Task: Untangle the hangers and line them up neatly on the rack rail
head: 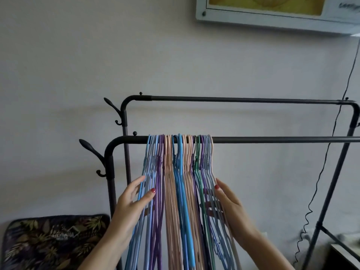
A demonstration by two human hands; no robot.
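taking the front rail (272, 139) as our landmark, we start at its left end: two side hooks (91, 151) branch from the corner post there, one long and pointed above, one small and curled below. lower still, left of the post, one floral cushion (54, 242) shows.

we count two horizontal rails on the rack: the front one and a back rail (243, 99) above and behind it. the back one carries nothing.

the hangers (181, 172) all hook over the left part of the front rail in one tight bunch. they are too closely packed for us to count exactly; there are dozens. from left to right the colours run light blue, purple, peach, bright blue, peach again, one or two green, then purple, pale blue, and one peach at the right edge.

below the rail, two hands flank the bunch. our left hand (132, 199) lies against the left side, fingers straight and slightly spread along the light blue hangers, the thumb across the front touching the purple ones. our right hand (228, 201) presses flat against the right side, fingers straight behind the outer hangers, thumb on the front. neither hand curls round anything.

right of the hangers, the front rail runs bare. one black cable (329, 145) hangs down the wall beyond it, and one framed picture (272, 10) sits high above.
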